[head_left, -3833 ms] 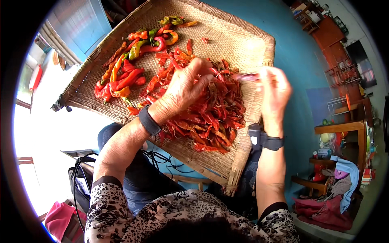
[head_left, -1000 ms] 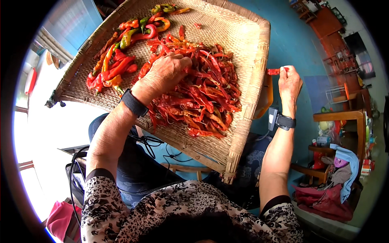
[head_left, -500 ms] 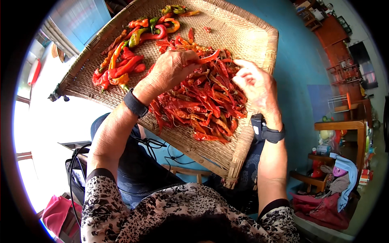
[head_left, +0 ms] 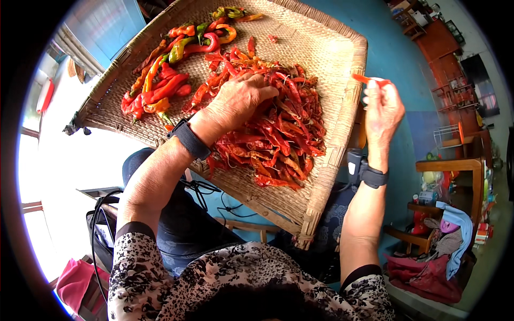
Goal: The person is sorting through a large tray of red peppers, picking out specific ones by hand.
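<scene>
A large woven basket tray point(head_left: 321, 32) lies tilted across my lap. Dried red chili peppers point(head_left: 284, 134) are heaped in its middle, and fresher, glossy chili peppers point(head_left: 166, 88) in red, orange and green lie along its left side. My left hand point(head_left: 240, 101) rests on the top of the dried heap, thumb stretched to the right. Its other fingers bend down among the chilies, their tips hidden. Beyond the tray's right rim, my right hand point(head_left: 383, 109) pinches a red chili pepper point(head_left: 365, 79) between thumb and fingers.
A wooden bar point(head_left: 251, 200) runs along the tray's near edge. Dark cords point(head_left: 201, 192) hang below it over the blue floor point(head_left: 399, 59). Cloths are piled on a wooden chair point(head_left: 423, 241) at right. A pink cloth point(head_left: 77, 283) lies at lower left.
My right hand has moved right, from above the heap to outside the tray, with a chili in it. My left hand has lowered and shifted slightly right onto the heap.
</scene>
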`<state>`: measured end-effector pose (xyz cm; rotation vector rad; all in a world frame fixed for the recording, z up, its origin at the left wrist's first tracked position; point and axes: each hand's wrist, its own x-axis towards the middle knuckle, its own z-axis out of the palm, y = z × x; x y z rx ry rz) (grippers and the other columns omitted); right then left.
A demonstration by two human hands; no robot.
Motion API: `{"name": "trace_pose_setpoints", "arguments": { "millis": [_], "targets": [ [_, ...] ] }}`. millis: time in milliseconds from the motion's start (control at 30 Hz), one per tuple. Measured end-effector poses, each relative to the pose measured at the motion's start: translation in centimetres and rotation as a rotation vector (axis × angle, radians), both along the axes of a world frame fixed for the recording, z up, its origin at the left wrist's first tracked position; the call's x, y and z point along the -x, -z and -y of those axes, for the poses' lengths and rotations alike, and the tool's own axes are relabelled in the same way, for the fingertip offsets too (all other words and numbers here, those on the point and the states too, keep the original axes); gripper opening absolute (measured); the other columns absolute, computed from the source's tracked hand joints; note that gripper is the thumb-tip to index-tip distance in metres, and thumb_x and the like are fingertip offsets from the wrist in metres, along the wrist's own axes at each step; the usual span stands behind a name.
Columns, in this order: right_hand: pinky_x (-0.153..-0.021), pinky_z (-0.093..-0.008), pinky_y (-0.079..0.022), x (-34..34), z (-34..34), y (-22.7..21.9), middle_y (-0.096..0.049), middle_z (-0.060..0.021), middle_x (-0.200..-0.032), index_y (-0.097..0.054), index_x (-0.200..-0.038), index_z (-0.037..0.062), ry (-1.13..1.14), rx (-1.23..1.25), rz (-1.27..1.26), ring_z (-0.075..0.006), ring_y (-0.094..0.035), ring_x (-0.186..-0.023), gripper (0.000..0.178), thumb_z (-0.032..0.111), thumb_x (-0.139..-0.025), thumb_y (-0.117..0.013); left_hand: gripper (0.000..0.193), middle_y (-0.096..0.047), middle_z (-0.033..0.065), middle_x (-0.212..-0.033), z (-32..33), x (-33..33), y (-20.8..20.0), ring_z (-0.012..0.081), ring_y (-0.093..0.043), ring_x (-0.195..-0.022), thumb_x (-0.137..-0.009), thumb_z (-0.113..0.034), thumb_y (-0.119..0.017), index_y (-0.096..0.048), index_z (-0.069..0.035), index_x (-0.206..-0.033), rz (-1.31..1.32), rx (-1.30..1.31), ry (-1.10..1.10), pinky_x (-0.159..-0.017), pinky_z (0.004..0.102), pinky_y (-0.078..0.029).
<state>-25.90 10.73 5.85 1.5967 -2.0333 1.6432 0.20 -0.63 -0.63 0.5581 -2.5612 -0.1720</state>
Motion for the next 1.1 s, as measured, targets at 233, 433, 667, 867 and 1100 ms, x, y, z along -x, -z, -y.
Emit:
{"name": "trace_pose_setpoints", "arguments": {
  "millis": [233, 433, 667, 867, 1100],
  "targets": [
    [-0.062, -0.0346, -0.049, 4.7, -2.1, 0.8, -0.067, -0.0108, -0.07, -0.064, -0.104, 0.0034, 0.203, -0.408, -0.235, -0.0223, -0.065, -0.065, 0.023, 0.021, -0.091, -0.061, 0.026, -0.061, 0.0101, -0.091, -0.4, 0.2, -0.4, 0.0306, -0.062, -0.09, -0.08, -0.003, -0.061, -0.061, -0.009, -0.105, 0.054, -0.03, -0.041, -0.076, 0.039, -0.051],
    [-0.057, -0.0336, -0.047, 1.3, -0.9, 0.9, -0.063, -0.0112, -0.065, -0.062, -0.114, 0.0034, -0.015, -0.275, -0.199, -0.0209, -0.06, -0.057, 0.029, 0.018, -0.089, -0.064, 0.016, -0.063, 0.0131, -0.088, 0.1, -0.2, -1.4, 0.0321, -0.064, -0.083, -0.086, -0.003, -0.062, -0.058, -0.005, -0.101, -0.138, -0.197, -0.056, -0.07, 0.0408, -0.053],
    [-0.059, -0.0232, -0.048, -5.6, 0.0, -0.4, -0.061, -0.0012, -0.08, -0.063, -0.109, -0.0015, -0.56, -0.587, 0.386, -0.008, -0.057, -0.067, 0.036, 0.03, -0.092, -0.065, 0.025, -0.061, 0.0113, -0.087, -2.7, 0.4, -2.7, 0.0296, -0.062, -0.084, -0.079, 0.0, -0.065, -0.059, -0.004, -0.103, -0.356, -0.144, 0.334, -0.072, 0.0382, -0.052],
    [-0.052, -0.0208, -0.044, -5.6, 0.3, -0.4, -0.06, 0.0009, -0.074, -0.061, -0.092, 0.0028, -0.525, -0.375, 0.486, -0.0052, -0.054, -0.062, 0.025, 0.027, -0.091, -0.066, 0.035, -0.061, 0.0101, -0.084, -3.2, 0.4, -3.1, 0.0299, -0.062, -0.078, -0.079, 0.001, -0.062, -0.06, -0.007, -0.113, -0.323, -0.209, 0.302, -0.07, 0.0383, -0.052],
    [-0.06, -0.0249, -0.047, 4.5, -1.5, 0.3, -0.067, -0.0027, -0.076, -0.061, -0.091, 0.0025, 0.051, 0.007, 0.072, -0.0075, -0.06, -0.066, 0.019, 0.021, -0.093, -0.063, 0.037, -0.059, 0.0135, -0.112, 2.3, -0.7, -1.6, 0.0337, -0.056, -0.102, -0.081, -0.006, -0.064, -0.057, -0.006, -0.118, -0.097, -0.107, -0.116, -0.09, 0.0426, -0.046]
  ]
}}
